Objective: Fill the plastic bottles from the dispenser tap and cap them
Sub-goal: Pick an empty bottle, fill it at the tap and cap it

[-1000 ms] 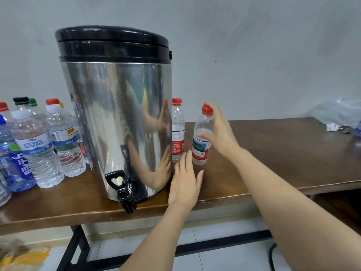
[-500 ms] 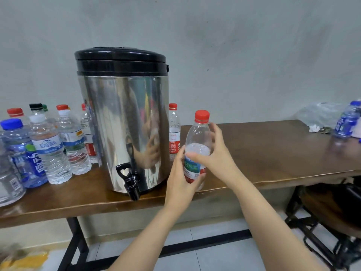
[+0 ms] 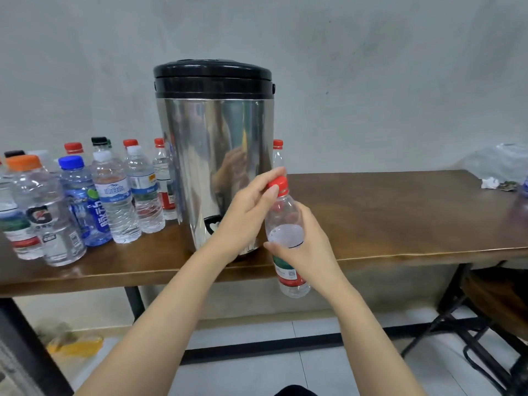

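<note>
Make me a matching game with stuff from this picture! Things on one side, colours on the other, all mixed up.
Things:
1. dispenser lid
2. held bottle's cap
3. table
4. G-logo bottle's cap

Colours:
a. orange
b. black
c. brown
d. red

Right pairs: 1-b, 2-d, 3-c, 4-a.

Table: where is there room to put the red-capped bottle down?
The bare tabletop between the dispenser and the plastic bag at the far right is free. Left of the dispenser it is crowded with bottles.
</note>
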{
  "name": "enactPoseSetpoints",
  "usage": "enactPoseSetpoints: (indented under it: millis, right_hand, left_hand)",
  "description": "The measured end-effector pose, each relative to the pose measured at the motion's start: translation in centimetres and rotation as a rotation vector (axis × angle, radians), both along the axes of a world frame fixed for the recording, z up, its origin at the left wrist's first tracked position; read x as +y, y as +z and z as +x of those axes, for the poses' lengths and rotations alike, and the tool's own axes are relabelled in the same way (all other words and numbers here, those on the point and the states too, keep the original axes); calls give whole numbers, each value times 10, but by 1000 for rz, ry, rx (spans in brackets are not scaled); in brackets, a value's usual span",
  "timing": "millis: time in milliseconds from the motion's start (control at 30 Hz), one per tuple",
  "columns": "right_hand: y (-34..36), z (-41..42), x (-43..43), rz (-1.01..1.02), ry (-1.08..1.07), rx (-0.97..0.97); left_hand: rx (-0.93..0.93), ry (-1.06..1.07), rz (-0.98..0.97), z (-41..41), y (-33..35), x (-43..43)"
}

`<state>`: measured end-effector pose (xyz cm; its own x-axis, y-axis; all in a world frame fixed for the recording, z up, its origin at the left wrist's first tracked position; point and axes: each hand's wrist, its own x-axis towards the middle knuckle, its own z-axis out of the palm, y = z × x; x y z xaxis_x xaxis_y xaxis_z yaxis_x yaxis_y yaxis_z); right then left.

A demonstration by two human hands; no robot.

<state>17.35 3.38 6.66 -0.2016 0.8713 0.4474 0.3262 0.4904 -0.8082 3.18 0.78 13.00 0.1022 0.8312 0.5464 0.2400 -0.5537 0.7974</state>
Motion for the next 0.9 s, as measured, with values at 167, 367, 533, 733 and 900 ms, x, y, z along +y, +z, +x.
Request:
enactPoseSetpoints:
  millis: [167, 367, 533, 733, 900]
  right_hand:
    - [-16, -12, -17, 1, 8, 21]
    - [-39, -35, -31, 33, -126, -9]
    - [-49, -45, -35, -35, -99, 33]
    - [-56, -62, -47, -14, -147, -52]
    - [-64, -72, -48, 9, -236, -88]
  left_hand:
    - [-196, 1, -101, -14, -5, -9]
    - [-163, 336, -28, -19, -20, -14]
    - [-59, 84, -82, -30, -29, -22]
    - [-303, 249, -90, -43, -35, -27]
    - [-523, 370, 18, -60, -29, -25]
